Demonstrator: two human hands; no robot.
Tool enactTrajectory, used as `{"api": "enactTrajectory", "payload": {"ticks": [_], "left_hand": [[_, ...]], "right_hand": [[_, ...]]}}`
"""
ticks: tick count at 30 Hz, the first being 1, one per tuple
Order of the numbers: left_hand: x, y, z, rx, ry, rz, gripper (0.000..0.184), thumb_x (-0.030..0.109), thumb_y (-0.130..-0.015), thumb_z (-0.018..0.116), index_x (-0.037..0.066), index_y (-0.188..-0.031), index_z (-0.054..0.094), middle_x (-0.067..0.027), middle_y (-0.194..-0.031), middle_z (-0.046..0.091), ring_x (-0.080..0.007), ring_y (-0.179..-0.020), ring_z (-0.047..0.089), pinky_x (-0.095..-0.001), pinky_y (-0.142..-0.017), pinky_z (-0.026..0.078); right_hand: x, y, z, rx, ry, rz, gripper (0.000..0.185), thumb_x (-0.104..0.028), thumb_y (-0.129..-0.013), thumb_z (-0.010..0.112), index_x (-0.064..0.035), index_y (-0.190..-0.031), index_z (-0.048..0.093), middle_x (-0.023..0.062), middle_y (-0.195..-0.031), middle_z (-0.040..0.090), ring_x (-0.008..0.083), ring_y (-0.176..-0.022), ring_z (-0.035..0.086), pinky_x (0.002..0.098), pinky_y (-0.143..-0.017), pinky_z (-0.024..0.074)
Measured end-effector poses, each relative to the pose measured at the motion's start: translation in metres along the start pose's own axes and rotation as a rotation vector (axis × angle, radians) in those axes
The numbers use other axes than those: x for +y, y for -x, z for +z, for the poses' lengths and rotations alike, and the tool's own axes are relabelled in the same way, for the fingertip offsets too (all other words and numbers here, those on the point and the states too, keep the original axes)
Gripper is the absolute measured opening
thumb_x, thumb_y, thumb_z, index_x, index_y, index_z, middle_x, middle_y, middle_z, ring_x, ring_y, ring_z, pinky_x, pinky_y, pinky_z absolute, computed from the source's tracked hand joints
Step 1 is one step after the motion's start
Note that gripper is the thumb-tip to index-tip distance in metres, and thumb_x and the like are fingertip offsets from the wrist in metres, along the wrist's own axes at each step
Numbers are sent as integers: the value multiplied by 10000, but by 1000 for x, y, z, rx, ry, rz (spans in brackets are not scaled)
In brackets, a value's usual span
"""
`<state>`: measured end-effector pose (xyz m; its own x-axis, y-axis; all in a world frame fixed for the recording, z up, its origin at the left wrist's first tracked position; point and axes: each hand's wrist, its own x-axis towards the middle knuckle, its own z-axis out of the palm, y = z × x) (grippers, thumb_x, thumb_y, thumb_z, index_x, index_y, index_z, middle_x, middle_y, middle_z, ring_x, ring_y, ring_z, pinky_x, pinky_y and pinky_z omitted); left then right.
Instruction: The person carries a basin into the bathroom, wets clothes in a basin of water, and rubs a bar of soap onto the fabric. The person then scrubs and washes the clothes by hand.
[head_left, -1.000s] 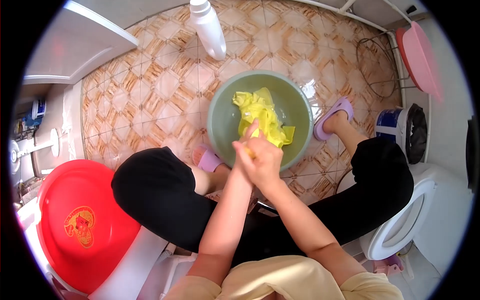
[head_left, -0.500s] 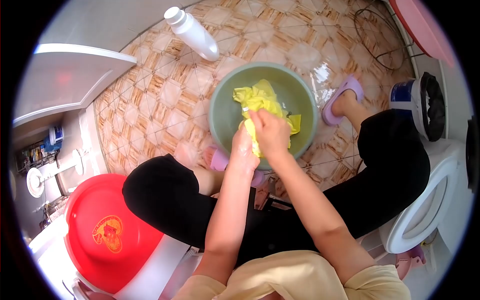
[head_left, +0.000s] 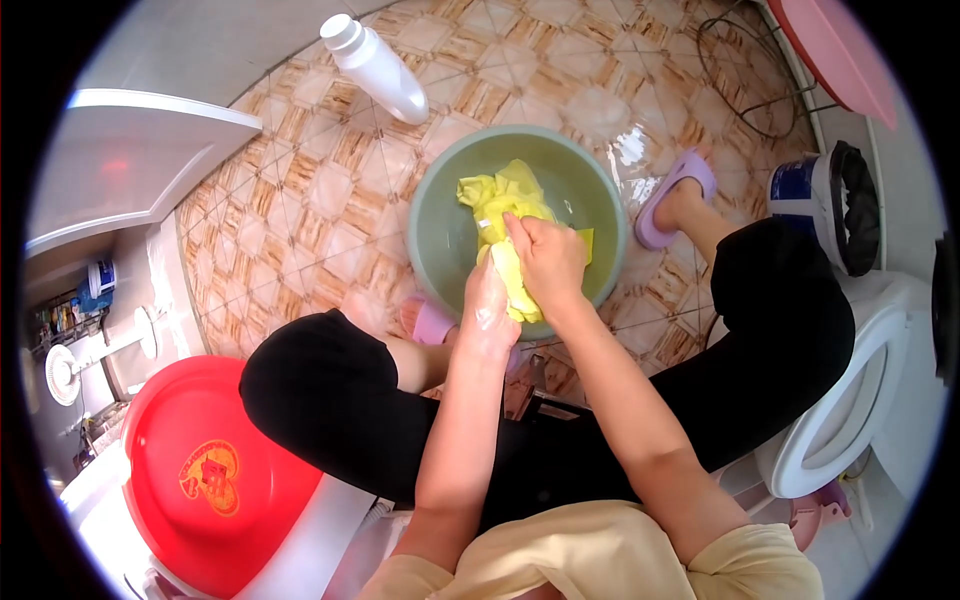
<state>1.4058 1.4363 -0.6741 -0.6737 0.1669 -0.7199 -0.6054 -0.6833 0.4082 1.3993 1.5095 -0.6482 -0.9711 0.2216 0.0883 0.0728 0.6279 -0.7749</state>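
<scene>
A wet, bunched yellow garment point(head_left: 510, 196) lies partly in a grey-green basin point(head_left: 440, 230) on the tiled floor, and part of it rises into my hands. My left hand point(head_left: 488, 295) is closed on one fold of the cloth, with white suds around the wrist. Just right of it, my right hand point(head_left: 548, 262) grips the same cloth from above, knuckles up. A strip of yellow fabric shows between the two hands. The left fingers are mostly hidden behind the cloth.
Beyond the basin a white bottle point(head_left: 375, 70) stands on the floor. A red basin point(head_left: 220, 470) is at my left. To the right are a bin with a black liner point(head_left: 855, 210) and a toilet point(head_left: 850, 400). A white door point(head_left: 150, 160) juts in at left.
My right hand has shifted slightly right and away from my left hand, and more yellow cloth shows between them. The whole view has moved a little.
</scene>
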Motion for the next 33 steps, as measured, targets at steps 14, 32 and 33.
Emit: {"api": "enactTrajectory", "payload": {"ticks": [14,32,33], "left_hand": [[-1,-1,-25,-501,177,87,215,290,-941,492,86,-960,558,-14,-865,573,-132,-794,575,-271,-683,486],[37,42,26,-197,-222,218,374,273,-931,532,-7,-1178,504,-106,-1131,592,-192,-1020,596,-319,-879,484],[34,41,25,-192,-219,222,374,273,-931,532,-7,-1178,504,-106,-1131,592,-192,-1020,596,-319,-879,484]], "right_hand": [[-12,12,-3,113,-79,-294,385,-247,-860,562,-102,-505,538,102,-513,518,285,-453,515,358,-441,403],[-7,-21,-46,59,-1275,648,303,-269,-923,562,-7,-788,631,-35,-711,568,48,-578,484,228,-524,387],[-9,-21,-48,52,-1275,649,303,-269,-923,562,-7,-788,631,-35,-711,568,48,-578,484,228,-524,387]]}}
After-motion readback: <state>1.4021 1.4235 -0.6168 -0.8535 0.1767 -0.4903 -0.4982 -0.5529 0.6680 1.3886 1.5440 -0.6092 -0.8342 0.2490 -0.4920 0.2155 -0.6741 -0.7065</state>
